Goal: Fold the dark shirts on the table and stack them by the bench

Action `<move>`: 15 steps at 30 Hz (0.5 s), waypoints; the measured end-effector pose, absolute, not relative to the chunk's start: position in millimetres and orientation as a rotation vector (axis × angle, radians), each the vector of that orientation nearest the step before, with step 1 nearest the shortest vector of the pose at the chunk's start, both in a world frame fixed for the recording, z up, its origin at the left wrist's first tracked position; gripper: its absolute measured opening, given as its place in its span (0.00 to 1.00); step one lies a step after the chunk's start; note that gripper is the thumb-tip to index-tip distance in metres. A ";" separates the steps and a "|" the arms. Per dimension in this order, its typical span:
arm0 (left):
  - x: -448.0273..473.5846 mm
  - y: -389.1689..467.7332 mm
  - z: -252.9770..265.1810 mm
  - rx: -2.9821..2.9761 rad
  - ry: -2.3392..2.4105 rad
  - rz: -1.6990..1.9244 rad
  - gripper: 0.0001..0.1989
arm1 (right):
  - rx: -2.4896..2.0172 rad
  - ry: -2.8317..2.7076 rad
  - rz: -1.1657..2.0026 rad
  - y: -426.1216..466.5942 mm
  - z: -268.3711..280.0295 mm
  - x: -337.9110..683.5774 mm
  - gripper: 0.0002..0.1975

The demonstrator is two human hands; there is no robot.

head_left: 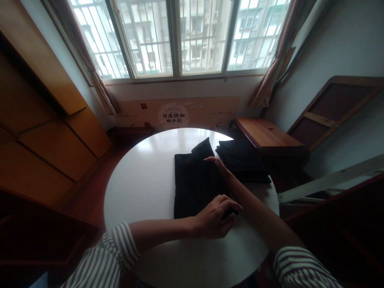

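A black folded piece of cloth, seemingly a garment, lies on the white round table. One flap sticks up past its far edge. My left hand reaches across the near right corner, its fingers curled round a bit of the dark fabric. On the cloth's right side, farther from me, rests my right hand, fingers stretched out and pointing left. My right forearm covers part of the cloth's right edge. Just beyond, at the right, sits a stack of folded black cloth.
A low wooden table stands past the round table at the right, with a wooden-framed panel leaning on the wall. Wooden cabinets line the left. A barred window and a printed banner are straight ahead.
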State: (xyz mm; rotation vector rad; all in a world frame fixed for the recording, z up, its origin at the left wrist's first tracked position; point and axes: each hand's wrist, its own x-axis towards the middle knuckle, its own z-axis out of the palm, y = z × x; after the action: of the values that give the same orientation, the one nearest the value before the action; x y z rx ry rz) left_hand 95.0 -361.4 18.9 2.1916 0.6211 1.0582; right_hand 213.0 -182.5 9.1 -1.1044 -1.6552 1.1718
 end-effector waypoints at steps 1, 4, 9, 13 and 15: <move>97.5 -361.3 20.4 2.218 0.604 1.090 0.16 | -1.133 -1.617 1.178 -179.8 13.8 211.0 0.16; 94.4 -350.5 31.1 2.256 0.519 1.179 0.13 | -1.228 -1.515 1.207 -173.9 24.4 199.7 0.12; 26.9 -266.7 46.5 2.269 0.920 1.269 0.14 | -1.319 -1.416 1.314 -195.5 24.2 193.7 0.18; -44.7 -181.5 26.0 2.300 1.569 0.971 0.13 | -1.407 -1.324 1.494 -227.6 20.3 215.1 0.39; -66.2 -156.0 9.6 2.272 1.656 0.892 0.12 | -1.425 -1.333 1.566 -239.6 19.7 226.4 0.45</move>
State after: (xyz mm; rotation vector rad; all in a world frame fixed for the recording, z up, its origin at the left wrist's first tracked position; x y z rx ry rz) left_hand -66.2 -156.0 9.6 2.2719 1.6562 0.8920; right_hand 226.4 -239.6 19.7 -1.4249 -1.3325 1.5656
